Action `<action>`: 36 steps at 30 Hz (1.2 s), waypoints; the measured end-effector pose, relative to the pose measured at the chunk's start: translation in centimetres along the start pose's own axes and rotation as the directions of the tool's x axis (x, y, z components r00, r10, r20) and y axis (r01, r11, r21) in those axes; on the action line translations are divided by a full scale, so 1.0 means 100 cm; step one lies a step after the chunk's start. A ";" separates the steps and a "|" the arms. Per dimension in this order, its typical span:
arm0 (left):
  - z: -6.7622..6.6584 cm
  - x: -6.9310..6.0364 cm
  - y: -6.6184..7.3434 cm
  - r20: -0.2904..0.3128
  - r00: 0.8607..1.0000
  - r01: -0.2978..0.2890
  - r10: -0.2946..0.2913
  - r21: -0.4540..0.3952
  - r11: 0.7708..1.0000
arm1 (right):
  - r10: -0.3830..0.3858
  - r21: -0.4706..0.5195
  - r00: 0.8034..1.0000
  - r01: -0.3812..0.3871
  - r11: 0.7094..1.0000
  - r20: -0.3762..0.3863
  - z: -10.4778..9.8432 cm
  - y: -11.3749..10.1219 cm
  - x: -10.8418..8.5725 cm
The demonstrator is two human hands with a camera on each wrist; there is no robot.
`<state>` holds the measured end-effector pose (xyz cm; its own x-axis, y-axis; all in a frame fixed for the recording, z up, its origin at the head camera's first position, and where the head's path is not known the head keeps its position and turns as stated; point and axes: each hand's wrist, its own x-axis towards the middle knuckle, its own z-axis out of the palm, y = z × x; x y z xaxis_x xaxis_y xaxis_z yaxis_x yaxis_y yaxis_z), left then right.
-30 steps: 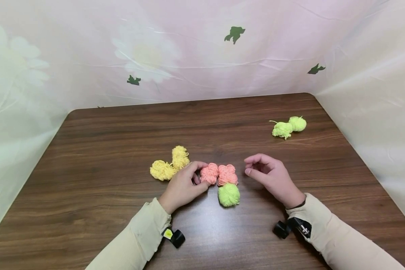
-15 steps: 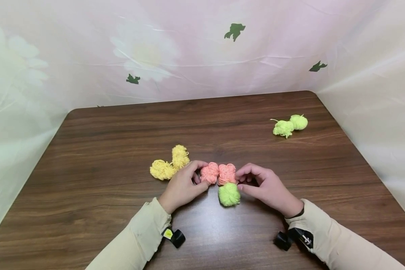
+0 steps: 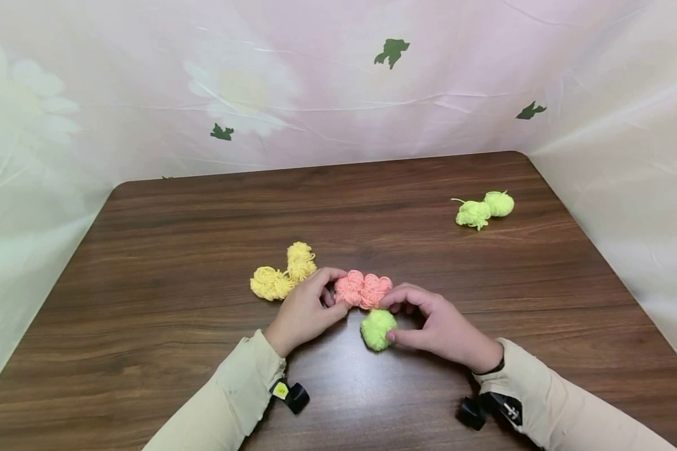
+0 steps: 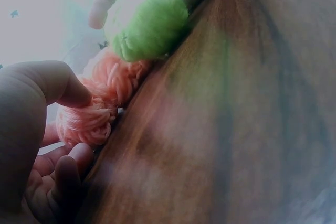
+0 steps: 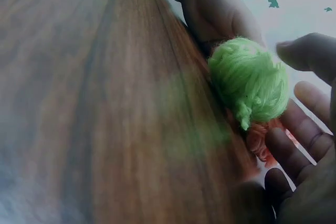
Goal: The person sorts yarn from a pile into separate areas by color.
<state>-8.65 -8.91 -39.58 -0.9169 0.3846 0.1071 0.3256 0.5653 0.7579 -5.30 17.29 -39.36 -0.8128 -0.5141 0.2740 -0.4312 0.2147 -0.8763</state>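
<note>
A: Where do the yarn items lie?

B: On the tabletop (image 3: 203, 219). Taking the green ball (image 3: 378, 331) as clock centre in the head view: left pink bundle (image 3: 348, 290) at eleven, right pink bundle (image 3: 378, 288) at twelve, the two touching. Yellow yarn (image 3: 272, 284) at ten; far green yarn (image 3: 474, 215), with a loose end, between one and two, well apart.

A: State of the hands?

B: Left hand (image 3: 307, 310): thumb and fingers pinch the left pink bundle. Right hand (image 3: 446, 322), at three: half open, fingers loosely bent beside the right pink bundle, thumb at the green ball's side. No firm grip shows; whether it presses cannot be told.

A: Handling?

B: Judged light, soft and not fragile, though loose strands could snag or unwind. Recommended hold: gentle finger-and-thumb pressure across a bundle's full width, clear of loops.

A: Containers?

B: None in view.
</note>
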 end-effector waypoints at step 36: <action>-0.001 0.000 0.002 -0.006 1.000 0.001 -0.001 0.009 1.000 | 0.058 -0.241 0.975 -0.004 0.970 0.214 -0.005 -0.005 -0.004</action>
<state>-8.59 -8.85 -39.38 -0.9183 0.3802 0.1102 0.3272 0.5724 0.7519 -4.92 17.77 -38.83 -0.7337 -0.6666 0.1320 -0.5095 0.4110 -0.7560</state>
